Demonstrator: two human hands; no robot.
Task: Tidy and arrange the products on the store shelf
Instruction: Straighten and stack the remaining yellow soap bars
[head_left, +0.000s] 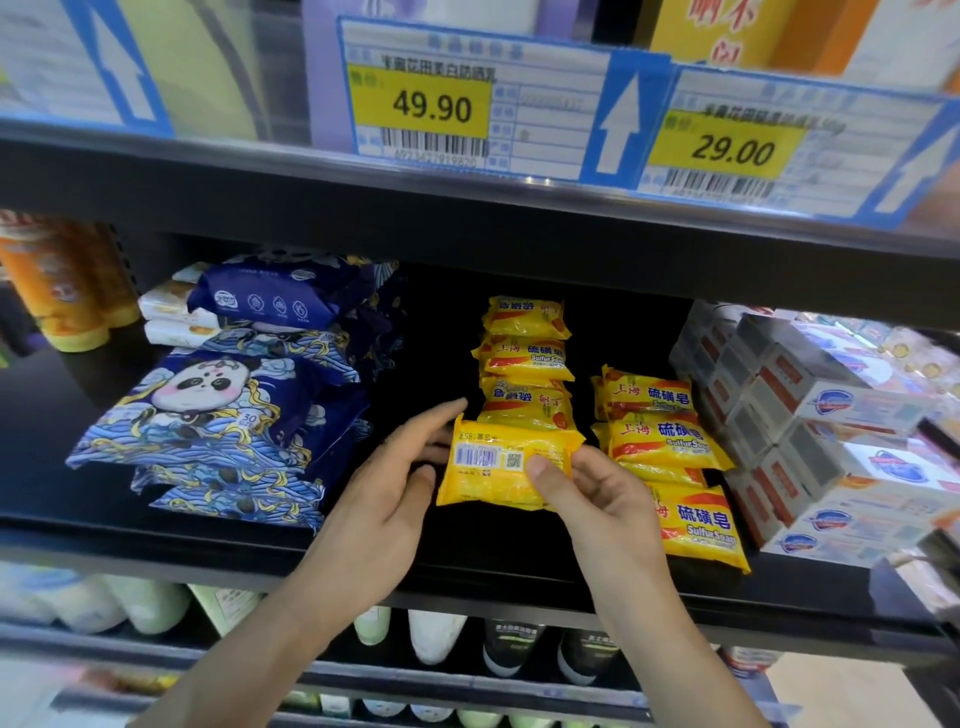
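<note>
Dark shelf (467, 561); soap pack (498, 478) barcode-up, crosswise.

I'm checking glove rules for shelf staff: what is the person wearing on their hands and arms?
Nothing shows: the left hand and right hand are bare, without gloves, rings or a watch, and both forearms are uncovered to the frame's bottom edge, with no sleeve in view.

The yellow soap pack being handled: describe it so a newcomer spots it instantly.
On the black middle shelf, between the blue panda wipes and the white boxed soap, lie two rows of yellow soap packs. The yellow soap pack held by both hands fronts the left row, alone showing its barcode side.
</note>
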